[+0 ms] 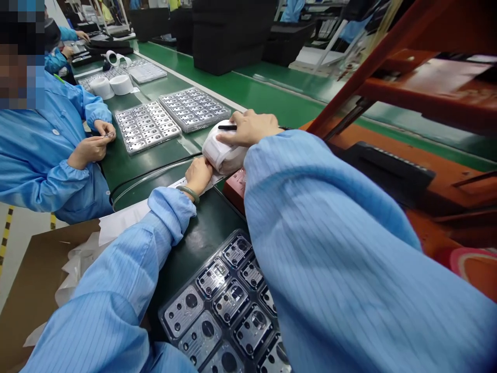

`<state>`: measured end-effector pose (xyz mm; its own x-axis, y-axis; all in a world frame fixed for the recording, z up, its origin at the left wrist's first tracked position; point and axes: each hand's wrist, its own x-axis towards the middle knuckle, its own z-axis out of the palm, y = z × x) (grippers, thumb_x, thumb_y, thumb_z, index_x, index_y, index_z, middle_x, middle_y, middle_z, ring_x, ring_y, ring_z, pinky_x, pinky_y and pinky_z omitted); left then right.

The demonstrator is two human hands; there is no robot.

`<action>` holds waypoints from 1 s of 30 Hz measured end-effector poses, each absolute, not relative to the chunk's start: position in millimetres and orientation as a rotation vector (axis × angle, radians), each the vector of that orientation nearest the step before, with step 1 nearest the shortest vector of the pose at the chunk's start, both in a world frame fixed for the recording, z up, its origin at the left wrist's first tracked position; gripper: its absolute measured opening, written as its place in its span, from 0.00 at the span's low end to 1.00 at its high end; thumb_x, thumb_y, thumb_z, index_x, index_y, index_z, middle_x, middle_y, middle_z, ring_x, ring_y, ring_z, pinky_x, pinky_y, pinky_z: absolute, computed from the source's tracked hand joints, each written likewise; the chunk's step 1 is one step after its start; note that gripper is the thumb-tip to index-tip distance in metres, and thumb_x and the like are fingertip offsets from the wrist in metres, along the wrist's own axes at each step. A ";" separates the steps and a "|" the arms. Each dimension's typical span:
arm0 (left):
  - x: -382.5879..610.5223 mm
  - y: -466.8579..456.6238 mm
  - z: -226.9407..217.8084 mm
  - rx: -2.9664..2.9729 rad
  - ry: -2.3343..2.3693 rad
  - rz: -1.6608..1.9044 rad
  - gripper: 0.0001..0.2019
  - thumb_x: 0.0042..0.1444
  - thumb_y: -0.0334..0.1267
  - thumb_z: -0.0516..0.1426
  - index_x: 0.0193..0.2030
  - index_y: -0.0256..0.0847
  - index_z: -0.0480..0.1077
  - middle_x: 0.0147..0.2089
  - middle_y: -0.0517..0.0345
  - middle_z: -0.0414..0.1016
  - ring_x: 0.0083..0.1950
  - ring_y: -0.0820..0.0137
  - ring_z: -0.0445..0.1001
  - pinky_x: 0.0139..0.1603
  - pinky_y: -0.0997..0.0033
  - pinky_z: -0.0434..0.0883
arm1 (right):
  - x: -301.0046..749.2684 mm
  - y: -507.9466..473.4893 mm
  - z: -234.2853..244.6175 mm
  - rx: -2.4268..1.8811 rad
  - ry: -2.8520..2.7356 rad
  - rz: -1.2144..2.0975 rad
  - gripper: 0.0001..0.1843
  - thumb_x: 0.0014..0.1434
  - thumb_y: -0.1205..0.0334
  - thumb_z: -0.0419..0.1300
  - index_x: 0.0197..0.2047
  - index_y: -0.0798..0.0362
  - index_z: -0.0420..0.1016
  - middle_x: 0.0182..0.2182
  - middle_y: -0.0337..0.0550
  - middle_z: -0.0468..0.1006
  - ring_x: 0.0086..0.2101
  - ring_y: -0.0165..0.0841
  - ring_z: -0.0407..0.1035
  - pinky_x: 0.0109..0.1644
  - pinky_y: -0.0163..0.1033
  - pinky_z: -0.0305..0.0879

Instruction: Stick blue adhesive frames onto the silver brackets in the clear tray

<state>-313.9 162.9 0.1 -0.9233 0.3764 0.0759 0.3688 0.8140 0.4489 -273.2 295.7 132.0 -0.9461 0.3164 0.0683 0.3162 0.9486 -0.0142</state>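
My right hand [254,127] is curled over the top of a thick white roll [217,150], which looks like a roll of labels. A slim black stick-like tool [227,127] pokes out from its fingers; the kind cannot be made out. Low on the roll's near left side, my left hand [199,173] is closed, its fingertips pinching a white paper strip [128,220] where it meets the roll. Part of the strip trails left past my left wrist. Beneath my arms, a clear plastic tray [171,316] holds several silver metal plates with dark round holes; my right sleeve covers part of it.
Two more trays [147,127] [194,109] of metal parts lie on the green table. A co-worker's hands [93,145] hold something small at left. White tape rolls [121,84] stand farther back. A cardboard box [42,280] is at lower left, an orange machine frame [407,171] at right.
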 end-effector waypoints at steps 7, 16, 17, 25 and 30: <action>-310.3 165.9 -12.1 0.672 3.023 0.833 0.13 0.63 0.37 0.46 0.41 0.45 0.72 0.50 0.52 0.73 0.47 0.62 0.73 0.43 0.65 0.66 | -272.0 297.7 115.8 -0.467 -3.057 0.035 0.35 0.59 0.32 0.45 0.66 0.36 0.56 0.59 0.51 0.65 0.52 0.54 0.65 0.50 0.57 0.62; -303.3 163.3 -18.2 0.957 3.068 0.978 0.08 0.59 0.31 0.51 0.36 0.41 0.72 0.45 0.51 0.72 0.43 0.65 0.73 0.38 0.67 0.64 | -272.4 284.6 117.3 -0.615 -3.072 0.016 0.34 0.64 0.35 0.41 0.65 0.44 0.60 0.57 0.58 0.64 0.52 0.51 0.65 0.51 0.53 0.58; -301.5 161.1 -18.5 1.002 3.065 1.002 0.07 0.59 0.32 0.52 0.35 0.41 0.72 0.44 0.52 0.72 0.41 0.65 0.74 0.36 0.68 0.64 | -272.7 283.3 117.1 -0.624 -3.063 0.026 0.33 0.64 0.36 0.43 0.64 0.44 0.61 0.57 0.58 0.64 0.52 0.52 0.65 0.51 0.53 0.58; -288.4 121.6 23.4 1.107 3.062 1.468 0.08 0.64 0.36 0.50 0.39 0.39 0.69 0.41 0.52 0.72 0.46 0.68 0.72 0.47 0.69 0.67 | -268.9 277.7 112.4 -0.611 -3.000 0.093 0.34 0.63 0.36 0.45 0.66 0.43 0.59 0.58 0.57 0.63 0.52 0.53 0.64 0.51 0.55 0.57; -248.1 27.1 93.7 1.213 2.907 2.330 0.05 0.61 0.40 0.55 0.38 0.42 0.69 0.37 0.60 0.71 0.42 0.72 0.72 0.49 0.68 0.70 | -251.5 272.9 124.1 -0.512 -2.995 0.104 0.36 0.64 0.37 0.44 0.69 0.46 0.52 0.67 0.57 0.44 0.54 0.51 0.62 0.52 0.52 0.57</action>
